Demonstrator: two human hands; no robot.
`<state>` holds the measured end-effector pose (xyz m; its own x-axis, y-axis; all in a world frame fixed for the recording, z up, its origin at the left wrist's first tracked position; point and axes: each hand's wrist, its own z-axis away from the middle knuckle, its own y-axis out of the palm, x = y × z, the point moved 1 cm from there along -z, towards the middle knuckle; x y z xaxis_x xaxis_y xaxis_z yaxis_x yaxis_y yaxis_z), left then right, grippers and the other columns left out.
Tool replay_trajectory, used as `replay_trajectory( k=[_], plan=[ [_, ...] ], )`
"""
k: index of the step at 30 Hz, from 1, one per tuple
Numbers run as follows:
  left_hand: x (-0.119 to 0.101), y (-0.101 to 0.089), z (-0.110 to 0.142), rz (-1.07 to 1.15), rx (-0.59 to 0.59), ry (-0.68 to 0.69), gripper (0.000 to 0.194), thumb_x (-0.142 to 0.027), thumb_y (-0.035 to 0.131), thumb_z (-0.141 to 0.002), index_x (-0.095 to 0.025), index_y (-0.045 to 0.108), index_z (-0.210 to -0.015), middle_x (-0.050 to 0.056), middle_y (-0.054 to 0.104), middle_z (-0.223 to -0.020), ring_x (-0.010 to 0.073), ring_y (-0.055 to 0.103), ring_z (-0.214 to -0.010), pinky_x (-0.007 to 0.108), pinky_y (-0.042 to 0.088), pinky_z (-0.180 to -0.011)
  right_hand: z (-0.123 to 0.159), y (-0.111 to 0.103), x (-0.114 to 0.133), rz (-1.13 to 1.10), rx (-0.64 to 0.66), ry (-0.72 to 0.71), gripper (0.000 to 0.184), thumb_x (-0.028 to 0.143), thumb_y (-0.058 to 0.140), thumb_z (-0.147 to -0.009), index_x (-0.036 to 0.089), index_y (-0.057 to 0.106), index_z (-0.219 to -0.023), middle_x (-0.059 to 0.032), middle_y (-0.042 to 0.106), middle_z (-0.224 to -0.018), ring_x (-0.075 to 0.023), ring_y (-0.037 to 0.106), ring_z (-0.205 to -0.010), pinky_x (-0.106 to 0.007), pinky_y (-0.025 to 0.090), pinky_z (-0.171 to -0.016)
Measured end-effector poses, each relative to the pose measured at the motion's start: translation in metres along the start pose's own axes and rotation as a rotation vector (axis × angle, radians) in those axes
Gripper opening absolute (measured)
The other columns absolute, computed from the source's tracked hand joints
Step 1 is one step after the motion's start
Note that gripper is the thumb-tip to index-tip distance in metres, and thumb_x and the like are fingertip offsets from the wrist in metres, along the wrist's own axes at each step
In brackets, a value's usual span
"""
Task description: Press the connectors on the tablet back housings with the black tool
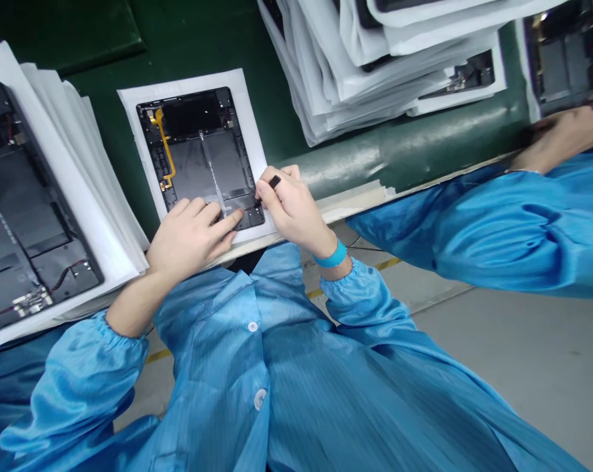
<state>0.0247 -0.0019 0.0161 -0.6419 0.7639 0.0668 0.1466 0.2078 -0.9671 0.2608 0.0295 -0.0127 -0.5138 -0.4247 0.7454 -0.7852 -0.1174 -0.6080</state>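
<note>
An opened tablet housing [188, 157] with dark insides lies on a white sheet [250, 111] in front of me. A yellow flex cable [166, 147] runs down its left side, and a grey ribbon strip [212, 167] crosses its middle. My left hand [191, 236] rests on the housing's near edge, fingers stretched out, the index finger touching the lower right part. At the right edge, my right hand [291, 206] is closed in a pinch round a slim black tool [275, 181]; its black end sticks up between the fingers. Its kind is unclear, and its tip is mostly hidden.
To the left, another open tablet housing [25, 210] tops a stack of white sheets [94, 190]. A tall stack of sheets and housings [336, 85] stands at the back right on the green table [188, 39]. A co-worker's hand [562, 137] is at far right, near another housing [567, 59].
</note>
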Motion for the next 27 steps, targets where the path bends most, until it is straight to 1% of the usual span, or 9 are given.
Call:
replay_trajectory(
  k=[4,8,11,15,19,23,27],
  plan=[
    [-0.003,-0.003,-0.003,-0.036,0.004,-0.005,0.031,-0.028,0.056,-0.114,-0.019,0.081,-0.129,0.010,0.069,-0.088,0.0294,0.062,-0.084,0.040,0.042,-0.071,0.001,0.000,0.002,-0.063,-0.047,0.010,0.052,0.061,0.028,-0.123,0.028,0.055,-0.094,-0.0041,0.072,-0.090,-0.0240,0.066,-0.090,-0.050,0.052,-0.102],
    [-0.005,-0.005,-0.007,-0.058,0.001,-0.003,0.029,-0.026,0.057,-0.112,-0.020,0.082,-0.125,0.009,0.069,-0.088,0.0285,0.062,-0.082,0.041,0.043,-0.073,0.001,0.003,0.001,-0.035,-0.023,-0.033,0.051,0.059,0.027,-0.123,0.027,0.056,-0.094,-0.0046,0.074,-0.092,-0.0239,0.065,-0.089,-0.051,0.051,-0.102],
    [-0.004,-0.005,-0.007,-0.064,0.023,0.001,0.029,-0.026,0.057,-0.112,-0.021,0.082,-0.126,0.009,0.069,-0.089,0.0286,0.063,-0.083,0.042,0.044,-0.075,0.002,0.004,0.000,-0.012,-0.027,-0.052,0.051,0.059,0.027,-0.123,0.027,0.055,-0.093,-0.0048,0.074,-0.092,-0.0238,0.064,-0.086,-0.053,0.049,-0.101],
    [-0.003,-0.001,0.000,-0.005,0.026,-0.047,0.031,-0.031,0.057,-0.114,-0.021,0.080,-0.133,0.012,0.071,-0.093,0.0311,0.063,-0.089,0.043,0.044,-0.076,0.005,0.003,0.003,-0.048,-0.047,-0.029,0.051,0.057,0.028,-0.123,0.027,0.058,-0.095,-0.0039,0.073,-0.090,-0.0237,0.064,-0.088,-0.050,0.053,-0.101],
    [-0.002,0.007,0.008,0.039,-0.006,-0.102,0.031,-0.034,0.057,-0.115,-0.023,0.081,-0.132,0.011,0.071,-0.094,0.0298,0.060,-0.088,0.042,0.043,-0.075,0.006,0.002,0.008,-0.095,-0.001,-0.031,0.052,0.057,0.029,-0.123,0.027,0.061,-0.096,-0.0042,0.073,-0.090,-0.0240,0.064,-0.092,-0.048,0.056,-0.104],
    [-0.002,0.009,0.009,0.004,-0.037,-0.064,0.030,-0.034,0.056,-0.116,-0.025,0.083,-0.126,0.010,0.069,-0.090,0.0285,0.059,-0.086,0.041,0.041,-0.075,0.005,0.002,0.008,-0.123,0.014,-0.043,0.049,0.053,0.033,-0.124,0.027,0.061,-0.095,-0.0035,0.073,-0.089,-0.0232,0.066,-0.092,-0.046,0.056,-0.103],
    [-0.002,0.007,0.006,-0.034,-0.055,-0.046,0.029,-0.034,0.057,-0.116,-0.024,0.083,-0.124,0.009,0.068,-0.089,0.0280,0.058,-0.086,0.041,0.041,-0.075,0.004,0.005,0.004,-0.093,0.014,-0.109,0.046,0.053,0.037,-0.124,0.026,0.061,-0.096,-0.0029,0.073,-0.088,-0.0230,0.067,-0.089,-0.046,0.053,-0.100]
  ],
)
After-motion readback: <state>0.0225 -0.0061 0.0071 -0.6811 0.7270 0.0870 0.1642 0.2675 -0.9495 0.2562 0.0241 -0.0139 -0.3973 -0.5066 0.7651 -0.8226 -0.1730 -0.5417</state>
